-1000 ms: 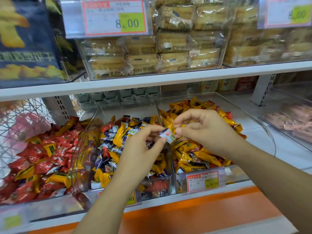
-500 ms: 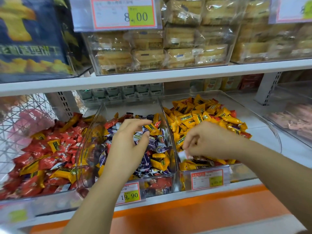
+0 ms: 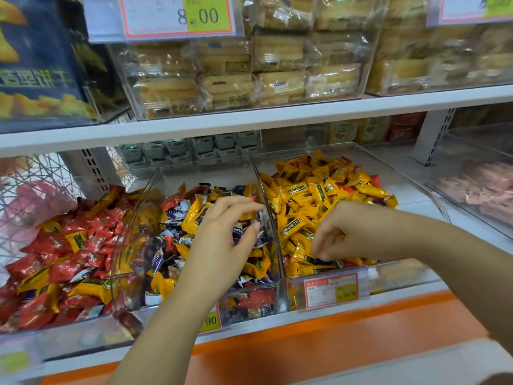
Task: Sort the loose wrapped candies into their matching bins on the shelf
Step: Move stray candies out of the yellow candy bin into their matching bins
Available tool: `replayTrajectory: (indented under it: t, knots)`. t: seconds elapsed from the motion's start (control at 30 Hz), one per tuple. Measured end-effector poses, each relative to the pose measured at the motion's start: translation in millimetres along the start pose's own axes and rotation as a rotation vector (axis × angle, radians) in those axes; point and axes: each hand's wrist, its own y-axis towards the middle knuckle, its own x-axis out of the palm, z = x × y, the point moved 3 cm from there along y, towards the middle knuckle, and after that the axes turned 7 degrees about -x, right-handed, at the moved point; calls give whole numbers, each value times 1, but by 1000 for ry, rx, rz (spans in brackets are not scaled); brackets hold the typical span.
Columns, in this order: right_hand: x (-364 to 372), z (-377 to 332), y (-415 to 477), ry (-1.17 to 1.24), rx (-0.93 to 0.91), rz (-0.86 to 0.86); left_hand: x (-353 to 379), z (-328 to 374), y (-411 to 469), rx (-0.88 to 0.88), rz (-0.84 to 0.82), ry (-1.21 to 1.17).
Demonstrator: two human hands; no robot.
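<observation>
Three clear bins stand side by side on the lower shelf. The left bin [image 3: 69, 336] holds mostly red candies [image 3: 63, 245] with some yellow ones. The middle bin [image 3: 130, 234] holds a mix of purple-white, yellow and red candies [image 3: 177, 226]. The right bin [image 3: 410, 187] is filled with yellow candies [image 3: 311, 190]. My left hand [image 3: 222, 243] hovers over the middle bin, fingers and thumb spread apart with nothing between them. My right hand [image 3: 344, 232] reaches into the front of the right bin, its curled fingertips down among the yellow candies; I cannot see whether they pinch one.
Price tags [image 3: 330, 290] hang on the bin fronts. The upper shelf [image 3: 249, 120] carries clear boxes of wrapped cakes [image 3: 277, 65] and a dark blue snack pack [image 3: 36, 65]. A bin of pink packs [image 3: 477, 187] is at right, a wire basket [image 3: 27, 190] at left.
A second ago both hands pinched a small white-and-red candy together. They have parted: the right hand dropped into the right bin's front, the left moved over the middle bin with fingers spread.
</observation>
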Motion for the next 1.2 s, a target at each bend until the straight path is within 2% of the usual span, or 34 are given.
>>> replayTrajectory:
  t: [0.07, 0.2, 0.37, 0.43, 0.57, 0.67, 0.73, 0.83, 0.93, 1.0, 1.1, 1.2]
  knots:
    - [6, 7, -1, -147, 10, -50, 5, 3, 0, 27, -39, -1]
    - [10, 19, 4, -353, 50, -2, 11, 5, 1, 41, -76, 0]
    - [11, 20, 14, -435, -19, 48, 12, 4, 0, 24, -79, -14]
    - [10, 22, 16, -377, -54, 77, 11, 3, 0, 16, -81, -19]
    - [-1, 21, 8, -101, -66, 219, 7, 4, 0, 10, -41, -41]
    - [-15, 0, 5, 119, -111, 424, -1, 5, 2, 4, 106, -98]
    - [-19, -18, 12, 264, -157, 488, -8, 7, 2, 1, 225, -125]
    - [-15, -38, 27, 318, -217, 416, -12, 7, 2, -11, 314, -136]
    - [-20, -27, 25, 290, -179, 409, -11, 5, 1, -28, 262, -146]
    - [-23, -4, 16, 201, -98, 396, -8, 4, 1, -17, 208, -138]
    - [-14, 28, 8, 18, 18, 283, -1, 6, 1, -24, 145, -136]
    - [0, 38, 9, -105, 43, 227, 4, 9, 2, -24, 124, -132]
